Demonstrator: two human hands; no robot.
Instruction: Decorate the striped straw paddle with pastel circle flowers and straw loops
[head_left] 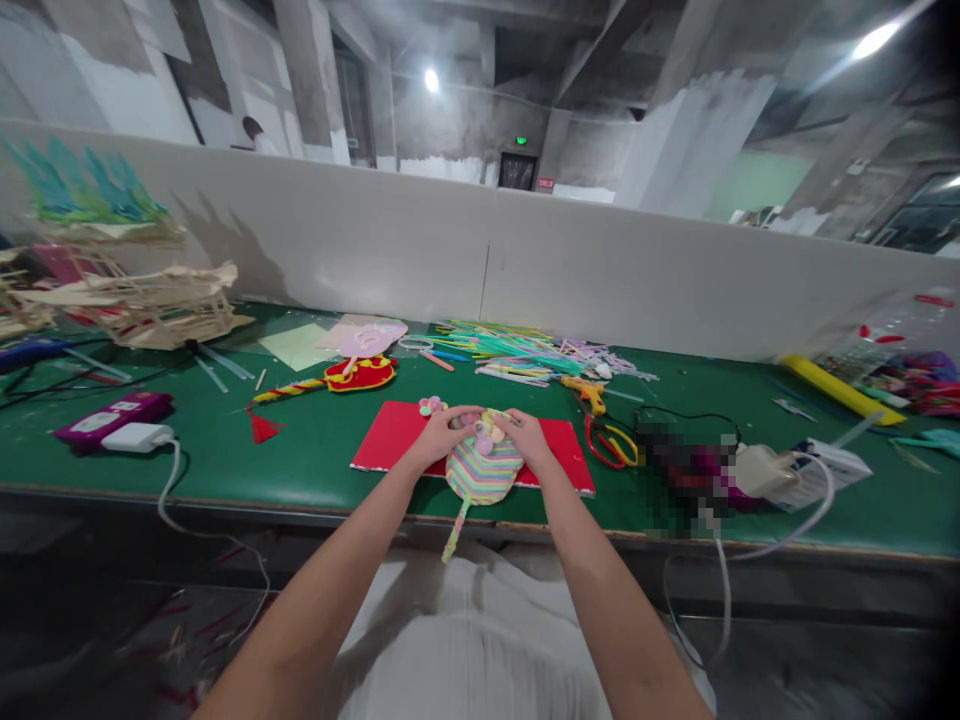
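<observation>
A round fan with pastel zigzag stripes lies over the front edge of a red board, its twisted handle pointing down toward me. Pastel flowers sit on the fan's upper part. My left hand is closed at the upper left of the fan, fingers at the flowers. From the right, my right hand has its fingers bent onto the flowers at the fan's upper right. Just beyond my left hand is another small flower cluster on the board.
Scissors and an orange glue gun lie right of the board. Behind are many coloured strips. A red and yellow fan, purple box and white cable are left; a yellow roll is right.
</observation>
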